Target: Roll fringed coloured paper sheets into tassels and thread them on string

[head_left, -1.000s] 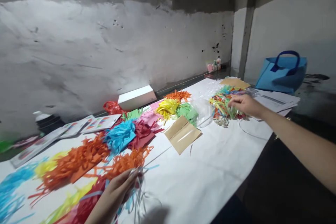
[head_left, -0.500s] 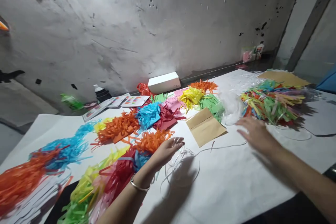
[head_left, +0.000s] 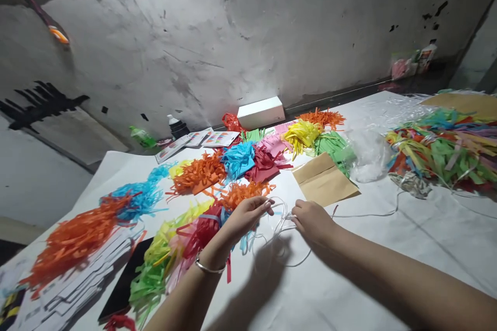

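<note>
My left hand [head_left: 250, 213], with a bangle on the wrist, is closed on loops of thin white string [head_left: 282, 223] above the table's middle. Just right of it, the fingers of my right hand [head_left: 310, 220] are pinched together on the same string. A length of it runs right across the white sheet to a crumpled shiny lump [head_left: 411, 184]. Beside and partly behind my left forearm lies a bundle of red, pink, yellow and green paper strips [head_left: 165, 245]. Behind my right hand rests a brown paper piece [head_left: 326, 181].
Fringed paper bunches in orange [head_left: 200, 171], blue [head_left: 237, 159] and yellow [head_left: 301, 136] spread across the white sheet [head_left: 373, 253]. A large mixed-colour strip bundle [head_left: 446, 150] lies right, near clear plastic [head_left: 367, 155]. A white box [head_left: 261, 113] stands by the wall.
My right hand has come left from beside the mixed-colour bundle to the string near my left hand, and its fingers have closed. The view has swung left.
</note>
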A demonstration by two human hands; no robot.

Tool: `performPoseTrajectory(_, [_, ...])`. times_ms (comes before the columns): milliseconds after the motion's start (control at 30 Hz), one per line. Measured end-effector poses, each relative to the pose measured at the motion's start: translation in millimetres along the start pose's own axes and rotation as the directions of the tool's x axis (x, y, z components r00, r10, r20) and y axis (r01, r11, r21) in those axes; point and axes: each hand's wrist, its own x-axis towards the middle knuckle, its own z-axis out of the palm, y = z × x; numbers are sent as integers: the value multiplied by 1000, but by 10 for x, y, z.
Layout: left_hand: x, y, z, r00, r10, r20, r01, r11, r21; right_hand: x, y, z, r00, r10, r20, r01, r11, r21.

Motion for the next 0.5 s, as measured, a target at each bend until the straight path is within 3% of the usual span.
performPoseTrajectory(100, [-10,-60,-21,999,23,-37,-22,999,24,121,-23,105,999,48,0,-48,999,15])
performPoseTrajectory(200, [-61,-85,-35,990,66,-128,-55,995,81,102,-21,59,997,62,-46,-58,994,96])
performPoseTrajectory(333, [-249,8,106,926,244,-287,-186,959,213,-111,-111,-320,983,11,-181,44,953,300])
performPoseTrajectory(433, [-453,168,339,911,362,-199,-316,921,228,-291,-255,-692,955,-51,-293,188,867,462])
performPoseTrajectory(500, [-574,294,486,912,385,-142,-369,920,129,-357,-360,-855,929,-67,-364,277,778,563])
